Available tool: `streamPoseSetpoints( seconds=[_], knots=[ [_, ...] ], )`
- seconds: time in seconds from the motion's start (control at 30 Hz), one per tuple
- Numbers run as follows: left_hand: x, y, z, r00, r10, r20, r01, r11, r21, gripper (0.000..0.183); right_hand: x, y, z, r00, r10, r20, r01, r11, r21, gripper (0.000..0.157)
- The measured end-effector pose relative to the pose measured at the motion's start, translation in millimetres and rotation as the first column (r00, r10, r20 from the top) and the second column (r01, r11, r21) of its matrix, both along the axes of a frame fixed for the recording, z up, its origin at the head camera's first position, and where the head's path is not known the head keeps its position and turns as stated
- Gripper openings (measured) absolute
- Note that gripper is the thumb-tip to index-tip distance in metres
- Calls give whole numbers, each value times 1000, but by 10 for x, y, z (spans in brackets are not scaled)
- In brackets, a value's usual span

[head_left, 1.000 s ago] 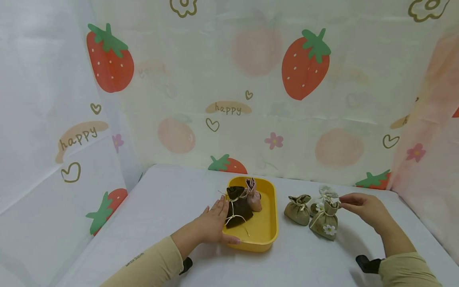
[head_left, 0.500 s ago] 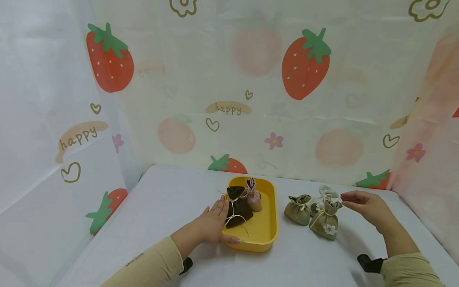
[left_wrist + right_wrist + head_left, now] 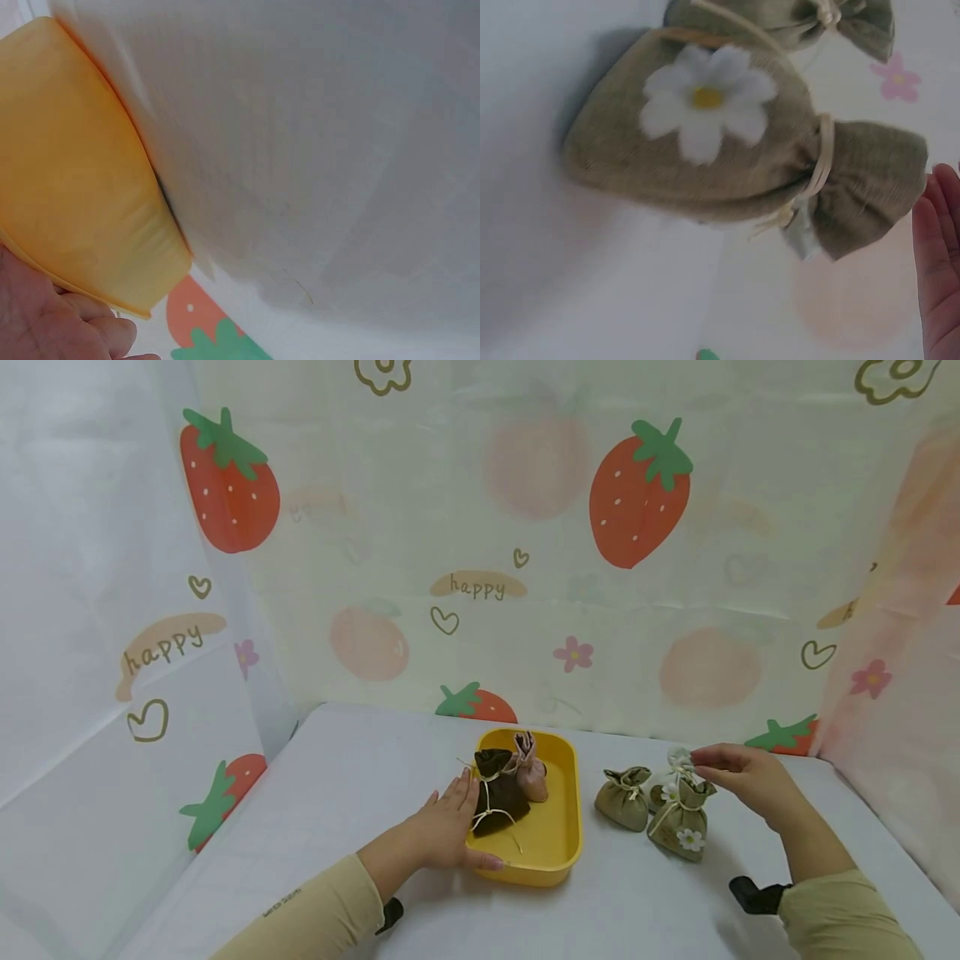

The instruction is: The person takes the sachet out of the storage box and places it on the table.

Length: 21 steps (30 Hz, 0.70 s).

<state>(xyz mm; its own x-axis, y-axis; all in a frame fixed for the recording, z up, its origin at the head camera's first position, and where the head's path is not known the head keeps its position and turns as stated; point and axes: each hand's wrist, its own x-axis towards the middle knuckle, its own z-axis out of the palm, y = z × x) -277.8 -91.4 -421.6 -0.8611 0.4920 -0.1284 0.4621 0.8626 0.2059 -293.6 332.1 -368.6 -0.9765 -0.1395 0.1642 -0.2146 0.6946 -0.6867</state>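
one white pouch (image 3: pixel 678 760) stood at the right of the surface (image 3: pixel 615 902), just beyond a flowered pouch (image 3: pixel 677 831) that partly hid it; a green pouch (image 3: pixel 621 806) sat to their left. the right hand (image 3: pixel 757 783) was at the white pouch's top, thumb and fingers narrowly parted; i could not tell whether they touched it. a pinch on the gathered neck, clear of the flowered pouch's mouth, seemed the surest hold. further left, the left hand (image 3: pixel 444 828) had straight fingers against the yellow tray (image 3: pixel 532 875), apparently enough to steady it. inside sat at least one dark pouch (image 3: pixel 501 797) and a pink pouch (image 3: pixel 532 782).
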Motion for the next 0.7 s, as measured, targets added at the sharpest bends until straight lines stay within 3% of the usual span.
streamPoseSetpoints(
  seconds=[0.3, 0.7],
  knots=[
    [-15, -2, -26, 1000, 8, 2, -8, 1000, -3, 125, -104, -294, 138, 998, 65, 18, -64, 998, -25, 43],
    [-29, -4, -54, 1000, 5, -11, -5, 1000, -12, 125, -230, -689, 236, 986, 165, -26, -166, 985, -56, 34]
  ],
)
